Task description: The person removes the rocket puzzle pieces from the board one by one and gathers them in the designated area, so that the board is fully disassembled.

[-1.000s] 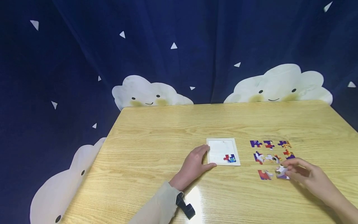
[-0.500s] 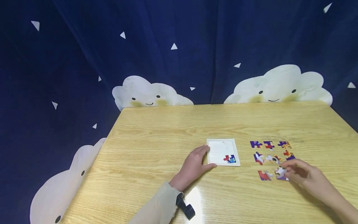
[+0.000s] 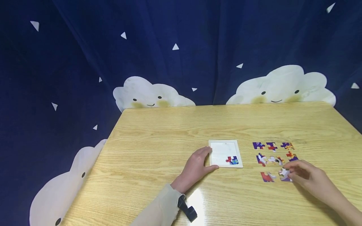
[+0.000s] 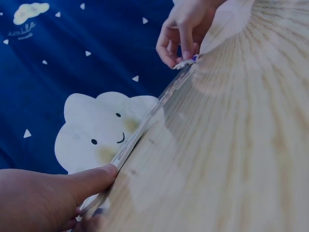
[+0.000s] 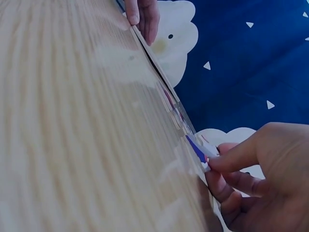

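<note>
In the head view, my left hand (image 3: pixel 195 166) holds the white square puzzle tray (image 3: pixel 223 150) by its left side, thumb at the near edge and fingers towards the upper left corner. Two joined-looking pieces, one red and one blue with a globe (image 3: pixel 233 160), lie in the tray's lower right corner. My right hand (image 3: pixel 312 179) pinches a white and purple puzzle piece (image 3: pixel 284 174) between thumb and fingers. The right wrist view shows this piece (image 5: pixel 197 149) tilted, one edge raised. Part of it is hidden by the fingertips.
Several loose puzzle pieces lie in rough rows right of the tray, among them a red one (image 3: pixel 267 177) and a white one (image 3: pixel 275 160). Wood-grained table (image 3: pixel 158 135) surrounds them. A dark blue curtain (image 3: pixel 169 18) with clouds hangs behind. A black strap (image 3: pixel 187 208) dangles from the left cuff.
The puzzle piece in my right hand has shifted and turned very slightly, while the right hand stays nearly in place. My left hand and the tray have not moved.
</note>
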Demonstrator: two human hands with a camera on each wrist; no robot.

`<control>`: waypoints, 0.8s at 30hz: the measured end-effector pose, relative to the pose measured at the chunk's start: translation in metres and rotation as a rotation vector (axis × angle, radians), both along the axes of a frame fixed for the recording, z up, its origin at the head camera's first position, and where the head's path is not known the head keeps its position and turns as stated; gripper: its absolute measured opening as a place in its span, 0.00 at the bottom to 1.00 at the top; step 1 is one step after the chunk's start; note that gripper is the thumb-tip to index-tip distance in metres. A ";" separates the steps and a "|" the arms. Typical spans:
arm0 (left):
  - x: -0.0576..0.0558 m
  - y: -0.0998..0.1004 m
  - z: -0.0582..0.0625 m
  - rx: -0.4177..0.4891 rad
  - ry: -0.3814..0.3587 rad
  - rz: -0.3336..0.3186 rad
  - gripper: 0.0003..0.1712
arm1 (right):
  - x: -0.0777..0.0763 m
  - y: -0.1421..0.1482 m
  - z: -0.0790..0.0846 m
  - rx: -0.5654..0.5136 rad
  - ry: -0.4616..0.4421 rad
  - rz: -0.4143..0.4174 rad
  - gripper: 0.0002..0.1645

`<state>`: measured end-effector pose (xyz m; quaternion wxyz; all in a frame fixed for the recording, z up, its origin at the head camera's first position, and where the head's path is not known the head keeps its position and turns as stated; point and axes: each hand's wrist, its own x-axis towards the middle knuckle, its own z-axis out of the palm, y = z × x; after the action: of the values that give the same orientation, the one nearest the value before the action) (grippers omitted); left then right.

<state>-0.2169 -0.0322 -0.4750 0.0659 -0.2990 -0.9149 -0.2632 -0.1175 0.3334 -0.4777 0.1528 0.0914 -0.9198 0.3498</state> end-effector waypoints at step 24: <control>-0.001 -0.001 -0.001 -0.018 0.026 0.002 0.40 | -0.007 -0.002 0.003 0.101 0.012 -0.016 0.22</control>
<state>-0.2174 -0.0329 -0.4758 0.0753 -0.3019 -0.9166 -0.2509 -0.1245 0.3316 -0.4752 0.1561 0.0937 -0.9361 0.3010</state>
